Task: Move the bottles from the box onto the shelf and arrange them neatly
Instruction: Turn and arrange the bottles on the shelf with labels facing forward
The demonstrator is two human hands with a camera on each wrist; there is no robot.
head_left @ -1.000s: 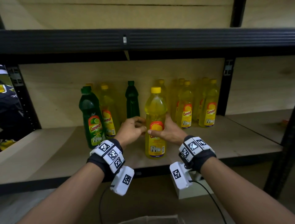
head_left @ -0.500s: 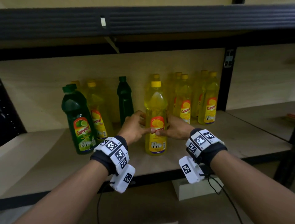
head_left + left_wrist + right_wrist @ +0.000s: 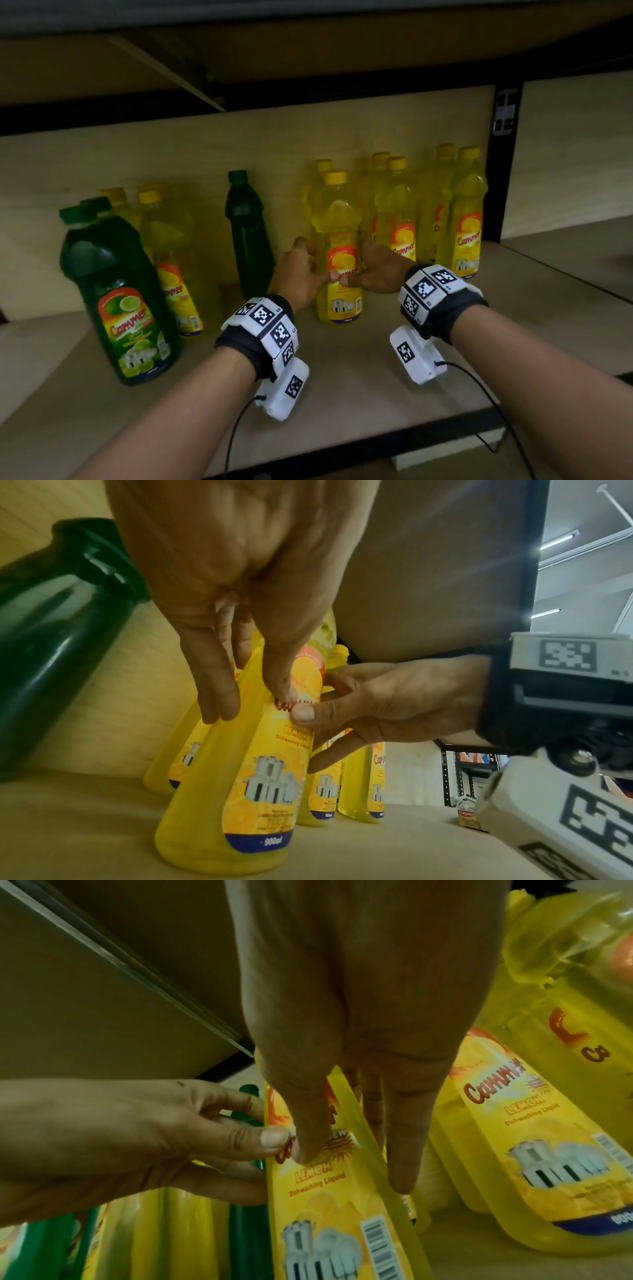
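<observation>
Large green bottle (image 3: 118, 298): far left of the head view, upright on the shelf (image 3: 342, 383), lime label facing out; a second green cap shows just behind it.
Yellow bottles at left (image 3: 173, 267): just right of the large green one, farther back, two or three caps visible.
Slim green bottle (image 3: 247, 236): left of centre, upright near the back panel, label not visible.
Left hand (image 3: 297, 272): centre of the head view, fingers curled round the left side of the held yellow bottle (image 3: 339, 253), thumb tip on the front label.
Held yellow bottle: centre of the frame, upright, base on the shelf board, in front of another yellow bottle; the left wrist view reads "900ml" on its label (image 3: 260, 785).
Right hand (image 3: 380, 270): right of the bottle, fingers wrapped round its right side, thumb tip meeting the left thumb on the label.
Both hands: clamped together on the one bottle.
Yellow bottles at right (image 3: 428, 216): right of centre, four upright in two pairs, front labels reading "Cammer".
Shelf post (image 3: 503, 164): black upright at the right of the frame.
</observation>
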